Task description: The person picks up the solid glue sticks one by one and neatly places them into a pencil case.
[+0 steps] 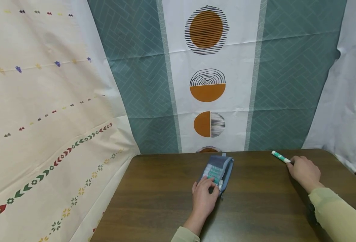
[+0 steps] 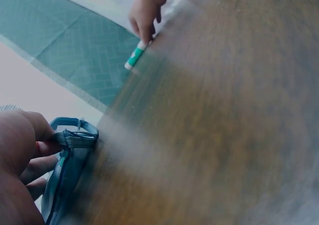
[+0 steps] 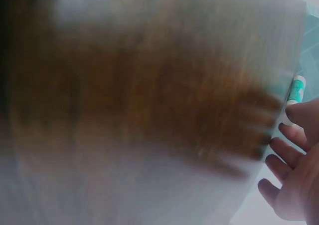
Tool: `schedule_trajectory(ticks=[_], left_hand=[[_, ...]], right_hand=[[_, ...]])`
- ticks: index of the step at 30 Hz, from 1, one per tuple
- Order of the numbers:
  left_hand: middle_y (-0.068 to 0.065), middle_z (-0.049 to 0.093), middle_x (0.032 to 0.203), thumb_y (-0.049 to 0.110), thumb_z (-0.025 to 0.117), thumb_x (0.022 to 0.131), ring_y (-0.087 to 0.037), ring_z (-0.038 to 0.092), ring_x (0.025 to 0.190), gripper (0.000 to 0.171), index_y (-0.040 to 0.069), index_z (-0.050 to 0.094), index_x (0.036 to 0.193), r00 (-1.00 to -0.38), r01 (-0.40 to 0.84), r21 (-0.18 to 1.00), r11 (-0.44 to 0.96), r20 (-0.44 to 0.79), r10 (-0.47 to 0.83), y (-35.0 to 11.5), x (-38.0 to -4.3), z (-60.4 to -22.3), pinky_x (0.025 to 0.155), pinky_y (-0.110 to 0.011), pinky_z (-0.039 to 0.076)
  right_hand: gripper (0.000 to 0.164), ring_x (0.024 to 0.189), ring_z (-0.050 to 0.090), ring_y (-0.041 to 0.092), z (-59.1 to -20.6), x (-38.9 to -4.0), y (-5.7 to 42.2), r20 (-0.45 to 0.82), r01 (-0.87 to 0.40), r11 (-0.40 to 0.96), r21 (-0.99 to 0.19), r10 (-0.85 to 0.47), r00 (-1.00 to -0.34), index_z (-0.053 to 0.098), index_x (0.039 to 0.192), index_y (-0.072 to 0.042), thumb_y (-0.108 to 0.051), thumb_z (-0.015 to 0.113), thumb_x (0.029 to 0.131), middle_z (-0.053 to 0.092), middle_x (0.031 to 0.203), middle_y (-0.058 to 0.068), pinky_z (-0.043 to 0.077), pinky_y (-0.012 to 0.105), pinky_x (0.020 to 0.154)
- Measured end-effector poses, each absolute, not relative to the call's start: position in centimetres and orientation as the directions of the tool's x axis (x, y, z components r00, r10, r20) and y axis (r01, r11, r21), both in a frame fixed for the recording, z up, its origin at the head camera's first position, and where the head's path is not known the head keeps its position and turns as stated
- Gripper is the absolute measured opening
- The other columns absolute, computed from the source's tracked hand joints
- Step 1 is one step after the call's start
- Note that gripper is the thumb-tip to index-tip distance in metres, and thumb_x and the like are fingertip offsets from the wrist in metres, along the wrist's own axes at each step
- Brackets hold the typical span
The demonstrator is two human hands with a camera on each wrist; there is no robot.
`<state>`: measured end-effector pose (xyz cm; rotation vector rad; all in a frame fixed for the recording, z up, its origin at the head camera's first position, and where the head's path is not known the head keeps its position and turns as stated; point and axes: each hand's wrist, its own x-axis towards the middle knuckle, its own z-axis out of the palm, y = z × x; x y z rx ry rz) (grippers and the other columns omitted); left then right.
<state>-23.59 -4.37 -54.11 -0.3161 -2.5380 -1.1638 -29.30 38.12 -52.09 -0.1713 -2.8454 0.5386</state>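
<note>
A blue-grey zipped pouch with a green and white printed panel lies near the middle of the table. My left hand is at its near end. In the left wrist view the thumb and a finger pinch the zipper edge of the pouch, and the other fingers lie along its side. Over to the right, my right hand holds the near end of a short white stick with a green band, probably a marker. In the right wrist view the thumb covers that end of the stick; the other fingers are loosely spread.
The brown wooden table ends at a patterned green and white cloth hanging behind it. A cream printed cloth hangs along the left side. White fabric hangs at the right.
</note>
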Motion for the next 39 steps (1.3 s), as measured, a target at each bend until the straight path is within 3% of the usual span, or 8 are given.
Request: schedule_trajectory(ticks=[6,16,26,30,39], left_hand=[[0.003,0.080,0.128,0.015,0.077,0.096,-0.026,0.065,0.139,0.012,0.019,0.080,0.085,-0.922,0.333,0.697,0.636,0.382,0.064,-4.4,-23.5,-54.1,0.120,-0.073,0.032],[0.001,0.080,0.128,0.014,0.076,0.096,-0.028,0.066,0.138,0.012,0.017,0.080,0.085,-0.922,0.331,0.699,0.634,0.381,0.061,-4.4,-23.4,-53.9,0.120,-0.073,0.032],[0.001,0.080,0.129,0.014,0.076,0.097,-0.029,0.065,0.139,0.013,0.018,0.080,0.085,-0.927,0.327,0.709,0.625,0.368,0.067,-4.3,-23.3,-53.8,0.120,-0.074,0.031],[0.001,0.080,0.129,0.014,0.077,0.097,-0.029,0.065,0.139,0.013,0.018,0.080,0.085,-0.928,0.326,0.711,0.623,0.367,0.067,-4.3,-23.3,-53.8,0.120,-0.074,0.030],[-0.001,0.080,0.128,0.012,0.078,0.096,-0.030,0.066,0.138,0.012,0.016,0.080,0.085,-0.921,0.338,0.709,0.618,0.384,0.063,-4.3,-23.3,-53.8,0.119,-0.075,0.031]], right_hand=[[0.029,0.071,0.064,0.040,-51.6,-28.8,37.5,0.206,0.060,0.912,-0.406,0.155,-0.966,0.068,0.115,0.010,-0.018,0.066,0.106,0.067,0.092,0.027,0.049,0.056,0.055],[0.033,0.072,0.065,0.034,-51.4,-28.4,36.5,0.247,0.024,0.899,-0.437,0.145,-0.958,0.070,0.117,0.007,-0.023,0.069,0.106,0.072,0.100,0.027,0.049,0.051,0.053],[0.038,0.076,0.064,0.032,-50.9,-28.1,35.3,0.228,0.003,0.893,-0.450,0.118,-0.966,0.070,0.121,0.005,-0.030,0.067,0.107,0.072,0.108,0.028,0.048,0.049,0.056],[0.036,0.083,0.068,0.038,-50.7,-28.0,34.8,0.236,-0.013,0.894,-0.448,0.103,-0.966,0.071,0.120,0.004,-0.030,0.069,0.106,0.072,0.113,0.029,0.050,0.052,0.058],[0.032,0.087,0.071,0.037,-49.9,-27.2,32.8,0.240,-0.078,0.892,-0.445,0.035,-0.970,0.073,0.117,0.002,-0.027,0.073,0.105,0.073,0.115,0.028,0.054,0.051,0.062]])
